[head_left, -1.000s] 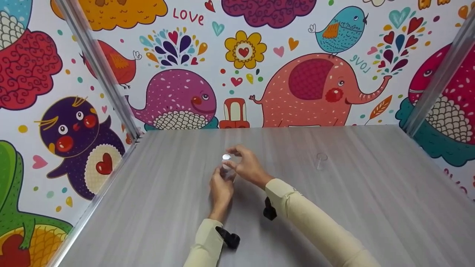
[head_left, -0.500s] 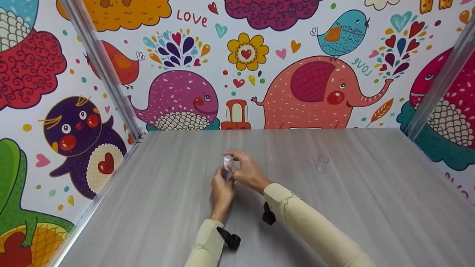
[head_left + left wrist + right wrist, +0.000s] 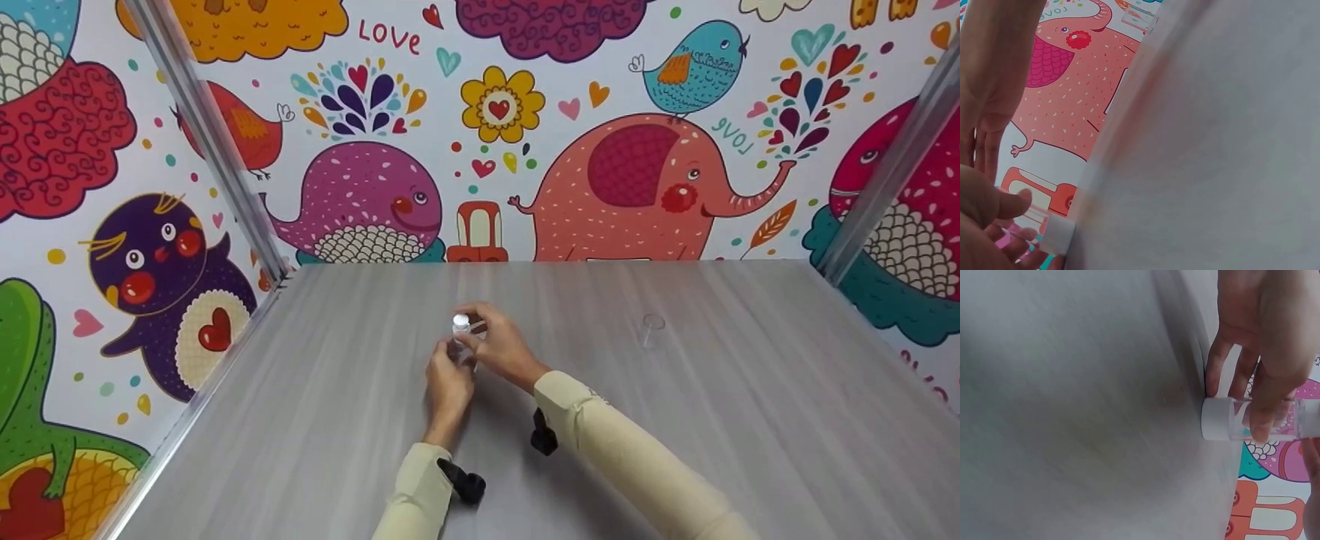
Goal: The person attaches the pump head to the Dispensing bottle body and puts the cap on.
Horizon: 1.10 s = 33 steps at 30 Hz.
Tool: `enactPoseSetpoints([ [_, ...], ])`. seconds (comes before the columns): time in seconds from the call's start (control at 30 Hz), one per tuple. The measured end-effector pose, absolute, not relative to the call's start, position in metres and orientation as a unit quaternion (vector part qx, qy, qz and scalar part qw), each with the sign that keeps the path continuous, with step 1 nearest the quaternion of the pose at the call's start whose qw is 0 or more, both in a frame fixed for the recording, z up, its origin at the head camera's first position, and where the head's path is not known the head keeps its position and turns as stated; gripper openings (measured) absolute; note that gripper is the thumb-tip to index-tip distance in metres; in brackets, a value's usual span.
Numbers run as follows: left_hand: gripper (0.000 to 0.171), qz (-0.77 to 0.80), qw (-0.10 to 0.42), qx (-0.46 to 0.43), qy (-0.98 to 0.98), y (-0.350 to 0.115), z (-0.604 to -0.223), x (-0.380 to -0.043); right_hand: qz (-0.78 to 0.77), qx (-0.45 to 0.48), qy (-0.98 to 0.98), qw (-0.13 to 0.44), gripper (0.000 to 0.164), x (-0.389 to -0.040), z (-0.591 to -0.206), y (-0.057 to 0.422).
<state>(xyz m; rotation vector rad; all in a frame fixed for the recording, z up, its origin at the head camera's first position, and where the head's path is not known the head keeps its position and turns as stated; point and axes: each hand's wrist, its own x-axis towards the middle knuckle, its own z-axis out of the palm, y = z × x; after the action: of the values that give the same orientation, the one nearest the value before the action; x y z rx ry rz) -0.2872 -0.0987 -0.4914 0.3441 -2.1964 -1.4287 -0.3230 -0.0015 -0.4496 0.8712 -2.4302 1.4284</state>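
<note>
A small clear bottle [image 3: 1241, 419] with a white base [image 3: 1058, 234] stands upright on the table. My left hand [image 3: 450, 381] holds its clear body low down, thumb on one side and fingers on the other. At the upper end, my right hand [image 3: 507, 345] has its curled thumb and fingers around the white top [image 3: 461, 321]. Only part of the right hand [image 3: 1313, 495] shows at the edge of the right wrist view. In the head view the hands hide most of the bottle's body.
A clear, open-ended cup-like piece [image 3: 650, 331] stands on the grey wood-grain table [image 3: 330, 420], to the right of the hands. Behind the table rises a printed cartoon wall [image 3: 495, 172]. Metal posts [image 3: 217, 157] stand at the back corners.
Over the last second the right fingers have shifted around the white top. The left hand keeps its hold on the bottle. The head view has tilted slightly.
</note>
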Motion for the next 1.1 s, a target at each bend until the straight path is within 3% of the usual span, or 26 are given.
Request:
enactPoseSetpoints([
  [0.37,0.023,-0.517,0.236,0.147,-0.810,-0.098,-0.490,-0.287,0.457,0.283,-0.839,0.082,0.040,-0.322,-0.448,0.000],
  [0.67,0.025,-0.523,0.236,0.146,-0.806,-0.098,-0.490,-0.287,0.444,0.288,-0.845,0.070,0.061,-0.327,-0.444,0.004],
  [1.1,0.028,-0.533,0.232,0.131,-0.803,-0.100,-0.491,-0.288,0.461,0.315,-0.829,0.019,0.049,-0.328,-0.434,0.004],
])
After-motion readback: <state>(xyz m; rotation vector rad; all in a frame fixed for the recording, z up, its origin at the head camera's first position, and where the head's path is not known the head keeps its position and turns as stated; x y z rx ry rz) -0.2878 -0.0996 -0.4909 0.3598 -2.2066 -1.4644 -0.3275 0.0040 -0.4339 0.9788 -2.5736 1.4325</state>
